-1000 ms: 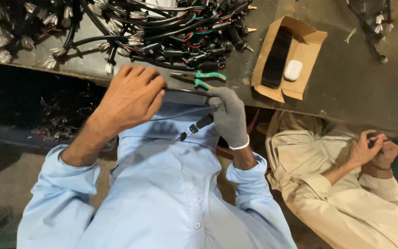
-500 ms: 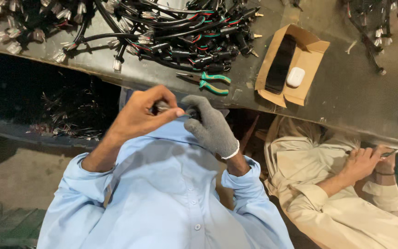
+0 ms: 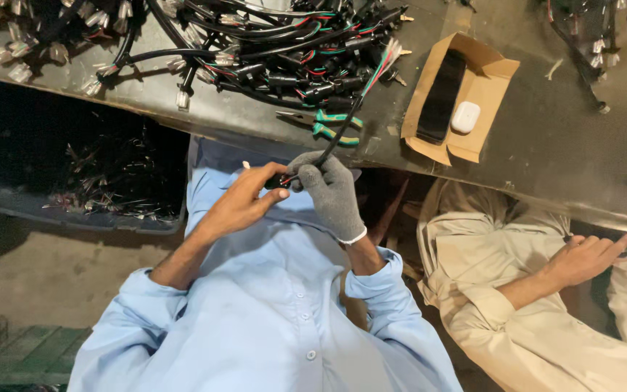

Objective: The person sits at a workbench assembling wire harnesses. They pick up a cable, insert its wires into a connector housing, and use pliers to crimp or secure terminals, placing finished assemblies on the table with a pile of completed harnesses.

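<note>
Both hands meet at chest height just below the table edge (image 3: 183, 120). Left hand (image 3: 244, 203), bare, fingers curled and pinched on a small black connector (image 3: 277, 181) at the lower end of a cable (image 3: 342, 123). Right hand (image 3: 332, 192), grey knit glove, fingers closed around the same cable just beside the connector, touching the left fingertips. The cable's long axis runs diagonally up and to the right from the hands, over the table edge, its coloured wires fanning out at the far end (image 3: 390, 54) among the pile of wire harnesses (image 3: 270, 43). Both hands are on it; the left one has the connector end. Green-handled pliers (image 3: 332, 125) lie on the table right beside the cable's path, near the edge. A cardboard box (image 3: 466, 98) with a black object and a small white case sits further right, well apart. Another person's hand (image 3: 582, 258) works to the right, apart. Open room lies below and left of the hands, over a dark bin of scraps (image 3: 110, 189).
</note>
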`<action>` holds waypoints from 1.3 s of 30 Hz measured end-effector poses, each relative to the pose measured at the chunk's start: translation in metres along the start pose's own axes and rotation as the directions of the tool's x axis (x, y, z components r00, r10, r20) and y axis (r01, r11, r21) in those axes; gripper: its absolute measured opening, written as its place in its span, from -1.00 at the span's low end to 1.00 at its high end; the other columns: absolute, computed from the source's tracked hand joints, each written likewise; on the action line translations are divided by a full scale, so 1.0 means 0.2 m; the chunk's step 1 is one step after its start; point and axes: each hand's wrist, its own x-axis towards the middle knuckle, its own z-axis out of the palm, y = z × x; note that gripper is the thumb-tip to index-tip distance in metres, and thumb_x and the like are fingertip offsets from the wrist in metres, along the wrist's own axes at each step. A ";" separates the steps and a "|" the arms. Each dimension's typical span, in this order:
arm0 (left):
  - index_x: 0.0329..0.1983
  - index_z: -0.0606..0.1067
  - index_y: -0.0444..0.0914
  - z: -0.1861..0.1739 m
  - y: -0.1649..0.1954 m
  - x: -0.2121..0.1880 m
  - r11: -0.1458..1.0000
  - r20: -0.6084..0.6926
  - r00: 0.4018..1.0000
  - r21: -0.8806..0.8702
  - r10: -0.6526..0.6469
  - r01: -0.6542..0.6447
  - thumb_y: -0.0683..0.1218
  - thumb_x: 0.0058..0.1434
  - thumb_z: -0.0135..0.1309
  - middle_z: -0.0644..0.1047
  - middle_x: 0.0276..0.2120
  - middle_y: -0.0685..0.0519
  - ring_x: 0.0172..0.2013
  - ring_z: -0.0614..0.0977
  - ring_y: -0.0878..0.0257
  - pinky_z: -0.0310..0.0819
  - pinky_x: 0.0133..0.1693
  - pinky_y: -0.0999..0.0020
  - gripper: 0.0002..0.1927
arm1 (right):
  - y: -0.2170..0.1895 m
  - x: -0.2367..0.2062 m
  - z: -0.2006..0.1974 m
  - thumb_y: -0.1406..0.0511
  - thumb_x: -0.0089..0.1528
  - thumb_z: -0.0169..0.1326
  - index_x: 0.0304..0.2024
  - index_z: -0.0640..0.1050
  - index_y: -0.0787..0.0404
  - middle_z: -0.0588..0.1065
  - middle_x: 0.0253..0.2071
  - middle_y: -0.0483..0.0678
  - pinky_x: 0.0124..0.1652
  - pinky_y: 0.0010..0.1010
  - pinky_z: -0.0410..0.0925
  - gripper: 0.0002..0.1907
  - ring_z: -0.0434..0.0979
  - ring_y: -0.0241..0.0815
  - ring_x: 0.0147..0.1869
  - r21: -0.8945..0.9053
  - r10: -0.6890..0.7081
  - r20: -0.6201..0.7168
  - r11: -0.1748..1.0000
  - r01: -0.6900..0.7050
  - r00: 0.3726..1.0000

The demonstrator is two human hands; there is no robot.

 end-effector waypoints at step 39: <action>0.22 0.36 -0.24 0.00 -0.11 0.10 0.945 -0.056 0.985 -0.297 -0.162 0.139 -0.06 0.50 -0.01 0.50 -0.27 0.03 -0.25 0.48 0.30 0.42 -0.17 0.33 -0.70 | 0.00 0.17 -0.08 0.15 0.23 0.19 -0.12 0.50 0.26 0.54 -0.23 0.03 -0.15 -0.22 0.42 -0.66 0.54 -0.09 -0.12 -0.940 -0.622 0.122 0.178 0.292 0.773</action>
